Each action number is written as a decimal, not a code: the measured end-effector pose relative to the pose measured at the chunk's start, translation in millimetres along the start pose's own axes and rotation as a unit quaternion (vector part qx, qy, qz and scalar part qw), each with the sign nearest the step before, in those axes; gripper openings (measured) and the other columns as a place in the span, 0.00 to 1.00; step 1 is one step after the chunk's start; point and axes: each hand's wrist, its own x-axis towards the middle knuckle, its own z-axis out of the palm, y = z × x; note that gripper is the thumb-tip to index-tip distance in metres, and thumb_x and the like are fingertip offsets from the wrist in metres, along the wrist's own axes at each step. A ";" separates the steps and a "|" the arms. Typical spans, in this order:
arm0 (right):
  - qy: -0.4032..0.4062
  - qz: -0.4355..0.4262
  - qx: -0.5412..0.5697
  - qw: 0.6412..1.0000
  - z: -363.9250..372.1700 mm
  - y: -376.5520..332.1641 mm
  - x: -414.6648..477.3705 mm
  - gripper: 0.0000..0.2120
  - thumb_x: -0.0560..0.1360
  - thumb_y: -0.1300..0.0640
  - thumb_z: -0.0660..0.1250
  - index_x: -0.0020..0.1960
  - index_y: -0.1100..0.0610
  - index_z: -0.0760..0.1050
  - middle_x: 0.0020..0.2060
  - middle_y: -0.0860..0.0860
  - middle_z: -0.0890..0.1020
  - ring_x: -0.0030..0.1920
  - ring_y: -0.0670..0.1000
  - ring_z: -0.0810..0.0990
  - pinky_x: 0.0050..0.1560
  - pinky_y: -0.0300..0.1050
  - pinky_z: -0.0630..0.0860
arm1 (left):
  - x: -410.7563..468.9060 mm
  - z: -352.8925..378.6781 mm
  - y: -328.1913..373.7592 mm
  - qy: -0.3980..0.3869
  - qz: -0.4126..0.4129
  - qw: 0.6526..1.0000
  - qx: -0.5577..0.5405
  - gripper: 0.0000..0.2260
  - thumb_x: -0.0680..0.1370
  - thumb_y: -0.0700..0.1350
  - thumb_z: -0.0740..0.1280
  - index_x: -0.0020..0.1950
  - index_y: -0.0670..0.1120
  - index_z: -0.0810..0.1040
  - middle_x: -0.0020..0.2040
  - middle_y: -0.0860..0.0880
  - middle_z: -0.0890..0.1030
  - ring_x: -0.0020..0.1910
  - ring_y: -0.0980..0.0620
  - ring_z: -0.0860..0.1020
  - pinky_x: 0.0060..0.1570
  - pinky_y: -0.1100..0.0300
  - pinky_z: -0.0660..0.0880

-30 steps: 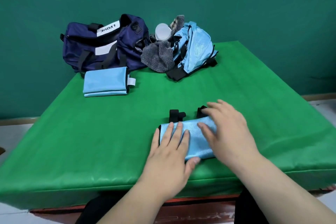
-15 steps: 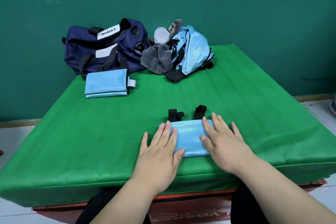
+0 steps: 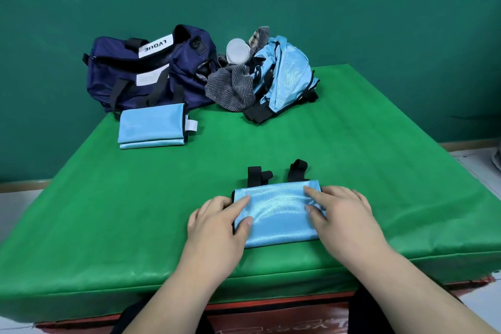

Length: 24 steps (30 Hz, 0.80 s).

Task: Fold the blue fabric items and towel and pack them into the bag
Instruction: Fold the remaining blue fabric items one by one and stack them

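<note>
Light-blue folded fabric (image 3: pixel 276 214) lies near the front edge of the green mat (image 3: pixel 379 171), its black straps (image 3: pixel 257 176) pointing away. The left hand (image 3: pixel 214 225) holds its left end and the right hand (image 3: pixel 347 214) its right end, each with thumb and forefinger on top and the other fingers curled at the edge. The navy bag (image 3: pixel 146 73) sits at the far left.

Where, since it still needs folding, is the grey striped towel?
Head view: the grey striped towel lies at the far edge of the green mat, between the navy duffel bag and unfolded blue fabric.
</note>
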 end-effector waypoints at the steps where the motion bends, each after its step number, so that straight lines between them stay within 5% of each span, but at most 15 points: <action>1: -0.004 0.012 0.012 1.000 -0.6 -1.0 1.2 0.18 0.79 0.49 0.64 0.67 0.45 0.77 0.56 0.46 0.81 0.63 0.52 0.74 0.72 0.54 0.60 | 0.6 1.0 1.6 0.008 -0.006 1.000 -0.005 0.20 0.79 0.61 0.60 0.71 0.63 0.72 0.56 0.60 0.72 0.62 0.57 0.68 0.68 0.55 0.59; 7: -0.021 0.059 0.092 0.994 -1.7 -3.7 8.7 0.20 0.77 0.51 0.67 0.69 0.45 0.76 0.63 0.46 0.77 0.65 0.49 0.71 0.71 0.47 0.58 | 4.6 2.5 5.4 0.025 -0.024 0.999 -0.028 0.20 0.79 0.55 0.66 0.71 0.60 0.73 0.64 0.57 0.73 0.68 0.57 0.64 0.67 0.59 0.55; 11: -0.012 0.052 0.175 0.983 0.5 -4.6 4.7 0.21 0.76 0.58 0.68 0.69 0.49 0.76 0.59 0.44 0.75 0.47 0.43 0.75 0.48 0.36 0.67 | 0.6 4.0 6.2 0.034 -0.018 0.997 -0.066 0.21 0.78 0.52 0.68 0.72 0.57 0.73 0.64 0.57 0.72 0.66 0.54 0.68 0.69 0.57 0.63; 17: 0.036 0.068 0.327 0.942 -1.1 3.6 4.4 0.19 0.74 0.64 0.72 0.61 0.47 0.81 0.50 0.41 0.77 0.32 0.44 0.72 0.35 0.30 0.67 | -6.5 -3.2 8.0 0.046 -0.007 0.982 -0.181 0.23 0.76 0.43 0.73 0.69 0.56 0.76 0.57 0.68 0.68 0.53 0.77 0.67 0.48 0.82 0.60; 20: 0.019 0.054 0.415 0.908 -3.7 7.0 1.9 0.24 0.71 0.70 0.74 0.54 0.42 0.81 0.47 0.40 0.78 0.33 0.43 0.71 0.37 0.30 0.68 | -5.9 -12.4 -0.8 0.034 -0.022 0.960 -0.276 0.25 0.70 0.39 0.78 0.64 0.56 0.79 0.55 0.65 0.74 0.49 0.70 0.74 0.51 0.79 0.63; 24: -0.024 0.033 0.532 0.845 -2.3 1.8 -7.9 0.31 0.68 0.77 0.72 0.51 0.40 0.85 0.51 0.41 0.79 0.47 0.49 0.78 0.50 0.36 0.73 | -16.5 -26.3 -14.9 0.003 -0.037 0.900 -0.433 0.26 0.63 0.38 0.75 0.58 0.55 0.81 0.56 0.55 0.78 0.53 0.63 0.78 0.56 0.73 0.68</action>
